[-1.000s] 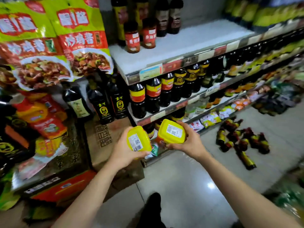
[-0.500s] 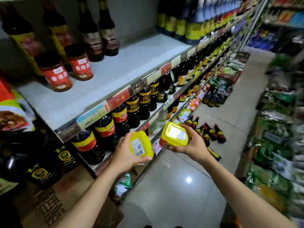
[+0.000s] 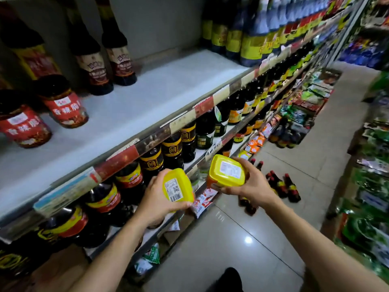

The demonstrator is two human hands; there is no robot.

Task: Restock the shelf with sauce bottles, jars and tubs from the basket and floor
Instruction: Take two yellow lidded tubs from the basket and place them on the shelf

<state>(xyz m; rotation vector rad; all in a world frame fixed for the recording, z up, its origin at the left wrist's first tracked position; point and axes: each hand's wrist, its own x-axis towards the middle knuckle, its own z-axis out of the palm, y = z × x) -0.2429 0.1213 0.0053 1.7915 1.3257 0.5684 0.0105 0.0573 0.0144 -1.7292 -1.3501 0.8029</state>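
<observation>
Two red-labelled jars [image 3: 63,106] stand at the far left of the white shelf [image 3: 147,98]. Below its edge, the left hand [image 3: 156,199] curls its fingers round a yellow tub [image 3: 177,186]. Just to its right, apart from it, the right hand [image 3: 251,186] grips a second yellow tub [image 3: 226,171], with dark bottles [image 3: 282,186] on the floor beyond.

Jars [image 3: 44,114] left on shelf [image 3: 147,98]

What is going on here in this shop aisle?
A person is restocking a sauce aisle. The left hand grips a yellow tub and the right hand grips a second tub, both held in the air, not yet set down. The white shelf above has room beside two red-labelled jars. More bottles wait on the floor.
</observation>
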